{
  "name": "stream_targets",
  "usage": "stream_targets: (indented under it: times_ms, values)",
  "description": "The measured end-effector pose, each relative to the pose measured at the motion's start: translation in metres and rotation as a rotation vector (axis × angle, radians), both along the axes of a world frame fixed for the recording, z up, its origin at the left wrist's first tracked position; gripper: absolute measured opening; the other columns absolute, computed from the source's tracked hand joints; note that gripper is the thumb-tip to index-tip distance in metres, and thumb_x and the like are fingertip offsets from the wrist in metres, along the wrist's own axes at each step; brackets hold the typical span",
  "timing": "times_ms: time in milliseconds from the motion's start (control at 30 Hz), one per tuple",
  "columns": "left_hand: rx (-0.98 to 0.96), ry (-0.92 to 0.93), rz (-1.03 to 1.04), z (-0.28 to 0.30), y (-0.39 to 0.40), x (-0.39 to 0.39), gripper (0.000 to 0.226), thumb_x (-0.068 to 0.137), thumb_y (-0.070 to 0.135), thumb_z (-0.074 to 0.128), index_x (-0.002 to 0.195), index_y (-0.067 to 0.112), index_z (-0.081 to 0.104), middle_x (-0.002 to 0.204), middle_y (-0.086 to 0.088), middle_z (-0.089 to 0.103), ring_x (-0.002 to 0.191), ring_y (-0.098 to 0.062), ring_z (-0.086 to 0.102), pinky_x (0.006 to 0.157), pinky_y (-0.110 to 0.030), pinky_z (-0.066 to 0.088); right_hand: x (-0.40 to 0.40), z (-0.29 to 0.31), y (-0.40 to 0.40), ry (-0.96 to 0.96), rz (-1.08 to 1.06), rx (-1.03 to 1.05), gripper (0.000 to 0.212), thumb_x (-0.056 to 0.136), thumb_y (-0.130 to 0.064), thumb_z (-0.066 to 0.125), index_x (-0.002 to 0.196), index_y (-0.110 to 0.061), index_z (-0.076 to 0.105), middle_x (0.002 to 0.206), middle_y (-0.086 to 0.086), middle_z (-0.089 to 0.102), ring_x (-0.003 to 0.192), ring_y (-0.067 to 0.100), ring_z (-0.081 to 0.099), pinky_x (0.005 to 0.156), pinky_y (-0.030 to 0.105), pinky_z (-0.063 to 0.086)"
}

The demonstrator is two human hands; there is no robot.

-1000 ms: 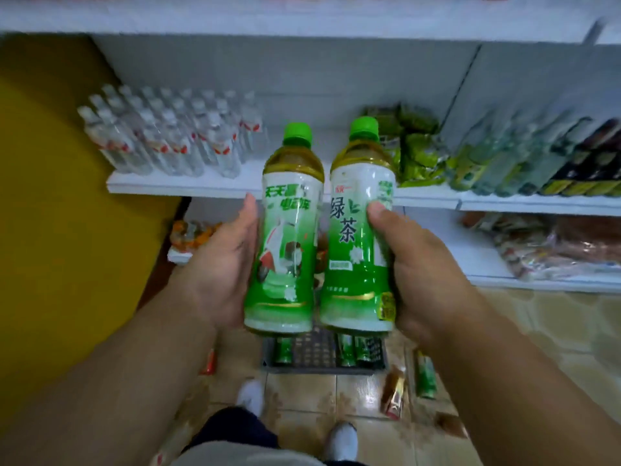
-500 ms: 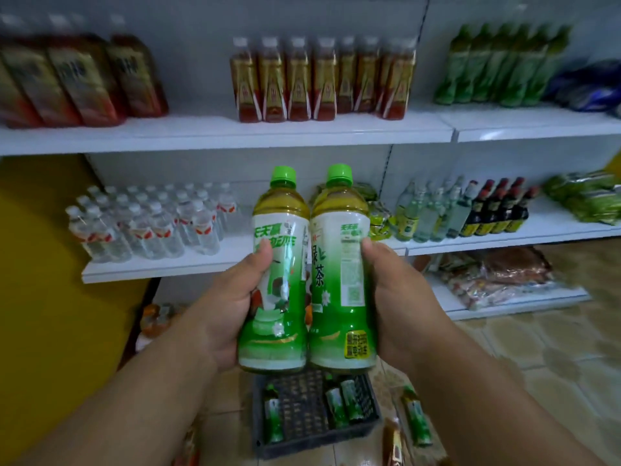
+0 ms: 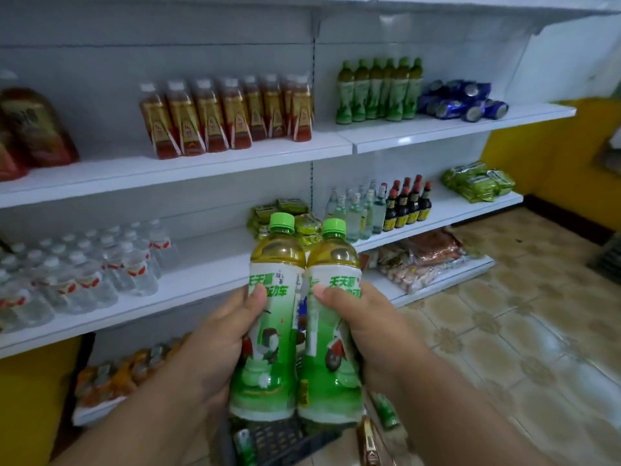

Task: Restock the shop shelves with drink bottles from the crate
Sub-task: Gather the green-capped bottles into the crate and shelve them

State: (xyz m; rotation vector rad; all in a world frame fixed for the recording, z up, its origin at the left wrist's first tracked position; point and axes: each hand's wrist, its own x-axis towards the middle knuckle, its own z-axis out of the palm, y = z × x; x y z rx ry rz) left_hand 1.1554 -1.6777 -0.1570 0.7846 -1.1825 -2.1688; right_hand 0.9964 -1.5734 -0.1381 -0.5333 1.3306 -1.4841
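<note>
Both hands, left [image 3: 215,334] and right [image 3: 369,327], each grip an upright green-capped plastic tea bottle [image 3: 268,317], side by side above the black plastic crate [image 3: 285,442]. Carrying step; next, probably lift toward the matching green bottles [image 3: 379,90] above-right of the crate.

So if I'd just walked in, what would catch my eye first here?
Two green tea bottles, one in the left hand and one in the right hand, held upright side by side front and centre. Behind them, a row of red-brown bottles lines the upper shelf, with matching green bottles to its right.
</note>
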Motion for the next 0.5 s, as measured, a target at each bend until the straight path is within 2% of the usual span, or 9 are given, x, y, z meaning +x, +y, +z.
stream_targets:
  times_ms: [33, 100, 167, 267, 333, 400, 500]
  values:
    - [-0.011, -0.017, -0.014, 0.001, 0.008, -0.009, 0.040, 0.079, 0.041, 0.072, 0.111, 0.019, 0.076, 0.116, -0.024, 0.073, 0.096, -0.040, 0.075, 0.070, -0.046, 0.062, -0.005, 0.002, 0.008, 0.022, -0.056, 0.028, 0.074, 0.070, -0.052, 0.083, 0.127, -0.014, 0.057, 0.115, 0.020, 0.072, 0.103, 0.043, 0.071, 0.092, 0.065, 0.053]
    - [-0.014, -0.075, -0.032, 0.001, 0.025, -0.028, 0.057, 0.069, 0.054, 0.074, 0.115, 0.020, 0.075, 0.116, -0.022, 0.073, 0.099, -0.041, 0.074, 0.071, -0.048, 0.062, -0.015, 0.009, 0.025, 0.113, -0.126, 0.110, 0.096, 0.056, -0.088, 0.068, 0.127, -0.025, 0.059, 0.119, 0.013, 0.071, 0.109, 0.039, 0.068, 0.098, 0.060, 0.050]
    - [-0.019, -0.136, -0.036, 0.000, 0.050, -0.053, 0.069, 0.064, 0.069, 0.071, 0.112, 0.020, 0.076, 0.112, -0.021, 0.075, 0.098, -0.041, 0.074, 0.070, -0.051, 0.062, -0.033, 0.014, 0.049, 0.179, -0.165, 0.139, 0.112, 0.043, -0.104, 0.050, 0.127, -0.031, 0.060, 0.121, 0.008, 0.070, 0.111, 0.035, 0.067, 0.099, 0.057, 0.050]
    - [-0.095, -0.204, -0.035, -0.002, 0.096, -0.100, 0.081, 0.061, 0.086, 0.069, 0.115, 0.025, 0.075, 0.113, -0.016, 0.076, 0.100, -0.039, 0.075, 0.079, -0.056, 0.061, -0.072, 0.024, 0.099, 0.332, -0.221, 0.190, 0.111, 0.047, -0.107, 0.035, 0.126, -0.031, 0.057, 0.117, -0.003, 0.068, 0.110, 0.025, 0.064, 0.099, 0.049, 0.049]
    - [-0.141, -0.224, -0.063, -0.001, 0.132, -0.139, 0.083, 0.056, 0.092, 0.063, 0.113, 0.032, 0.075, 0.110, -0.011, 0.078, 0.097, -0.035, 0.076, 0.076, -0.054, 0.062, -0.107, 0.027, 0.140, 0.399, -0.270, 0.208, 0.109, 0.046, -0.105, 0.030, 0.121, -0.031, 0.056, 0.112, -0.006, 0.066, 0.106, 0.019, 0.062, 0.097, 0.046, 0.049]
    - [-0.198, -0.247, -0.079, 0.000, 0.162, -0.171, 0.086, 0.052, 0.097, 0.058, 0.110, 0.037, 0.074, 0.107, -0.006, 0.079, 0.095, -0.032, 0.077, 0.075, -0.052, 0.062, -0.136, 0.030, 0.171, 0.414, -0.286, 0.204, 0.112, 0.045, -0.106, 0.031, 0.121, -0.028, 0.056, 0.115, 0.000, 0.068, 0.108, 0.024, 0.065, 0.098, 0.050, 0.050]
    - [-0.249, -0.251, -0.115, 0.005, 0.198, -0.214, 0.090, 0.052, 0.099, 0.057, 0.117, 0.038, 0.071, 0.110, -0.003, 0.078, 0.097, -0.030, 0.076, 0.082, -0.056, 0.060, -0.173, 0.033, 0.211, 0.394, -0.332, 0.184, 0.127, 0.042, -0.108, 0.035, 0.133, -0.021, 0.053, 0.127, 0.007, 0.067, 0.119, 0.031, 0.063, 0.103, 0.055, 0.048]
